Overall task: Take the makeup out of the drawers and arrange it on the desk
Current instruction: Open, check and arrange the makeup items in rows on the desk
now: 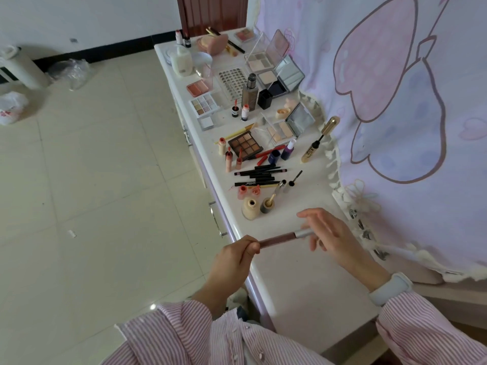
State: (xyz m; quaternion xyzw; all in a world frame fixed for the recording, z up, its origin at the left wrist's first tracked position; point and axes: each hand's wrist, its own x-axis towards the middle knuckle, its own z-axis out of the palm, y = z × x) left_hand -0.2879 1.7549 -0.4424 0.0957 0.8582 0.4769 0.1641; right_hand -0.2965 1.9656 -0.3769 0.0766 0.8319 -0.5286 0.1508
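Striped pink sleeves (184, 335) fill the near edge, one on each arm; the right wrist carries one pale band (391, 288). Left hand (234, 259) pinches the dark end of one mauve lip-gloss tube (279, 239), thumb and fingers curled round it. Right hand (332, 233) grips the tube's silver cap end; its forefinger points outward, the other fingers bent about the cap. The tube is held level between both hands, above the white desk (303, 285) and clear of its surface.

Just beyond the hands: one beige bottle (250, 208), uncapped, and one grey jar (267, 205) with a wand standing in it, the two side by side. Beyond these, one row of black pencils (259, 176), about seven, the exact count unclear. Further out: one brown nine-pan palette (245, 144), one gold-capped mascara (320, 142) lying open to the right, one tall foundation bottle (250, 93), and at least three open mirrored compacts (290, 126). Smaller pink tubes lie scattered; number uncertain.

Below the left hand, the desk front shows two metal drawer handles (217, 219). To the right of the right hand hangs one patterned cloth (408, 101).
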